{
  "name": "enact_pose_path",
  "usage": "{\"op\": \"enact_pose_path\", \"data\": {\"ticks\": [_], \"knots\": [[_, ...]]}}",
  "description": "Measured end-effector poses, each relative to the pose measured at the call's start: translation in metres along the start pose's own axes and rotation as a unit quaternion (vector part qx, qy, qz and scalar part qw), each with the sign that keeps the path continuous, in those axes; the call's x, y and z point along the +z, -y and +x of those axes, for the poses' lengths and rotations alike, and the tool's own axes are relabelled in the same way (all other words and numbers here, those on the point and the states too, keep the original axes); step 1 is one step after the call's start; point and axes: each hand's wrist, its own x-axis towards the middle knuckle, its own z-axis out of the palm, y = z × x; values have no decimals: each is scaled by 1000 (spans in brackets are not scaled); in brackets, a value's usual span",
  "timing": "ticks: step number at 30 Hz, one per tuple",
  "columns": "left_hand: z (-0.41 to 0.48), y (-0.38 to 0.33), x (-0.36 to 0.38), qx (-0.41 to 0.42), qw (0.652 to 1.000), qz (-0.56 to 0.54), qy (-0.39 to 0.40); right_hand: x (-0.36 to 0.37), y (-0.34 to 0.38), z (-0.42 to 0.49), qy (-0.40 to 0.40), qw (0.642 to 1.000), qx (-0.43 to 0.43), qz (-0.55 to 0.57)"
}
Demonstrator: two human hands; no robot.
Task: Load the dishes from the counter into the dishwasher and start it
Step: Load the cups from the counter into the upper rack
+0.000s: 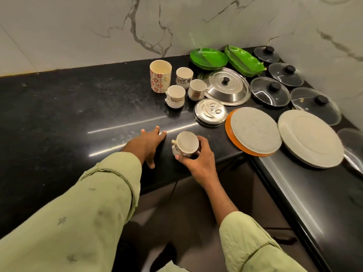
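My right hand [198, 160] grips a small white patterned cup [185, 144] just above the front edge of the black counter [78, 114]. My left hand [149, 144] rests flat on the counter beside it, fingers straight. Farther back stand a tall flowered mug [160, 75] and three small cups [175, 96] [184, 77] [197, 89]. Steel lids [225, 87] [210, 112], green plates [208, 58], a green leaf-shaped dish [243, 60], a grey plate on an orange one [255, 132], white plates [310, 138] and several glass lids [270, 91] lie to the right. No dishwasher is in view.
A marble wall [117, 26] backs the counter, which turns a corner and runs toward me on the right. Dark cabinet fronts [186, 203] sit below the counter edge.
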Motion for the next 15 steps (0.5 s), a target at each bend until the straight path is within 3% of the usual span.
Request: {"op": "enact_pose_path", "data": {"ticks": [6,11,15], "knots": [[-46,-19,50,84,971,19,-225,-7,4,-54,-82,996,11,-11],[-93,-25,91,125,949,68,-281,-9,22,-101,-139,990,8,-14],[-136,-17,120,164,930,45,-327,5,33,-153,-197,980,3,-18]]}}
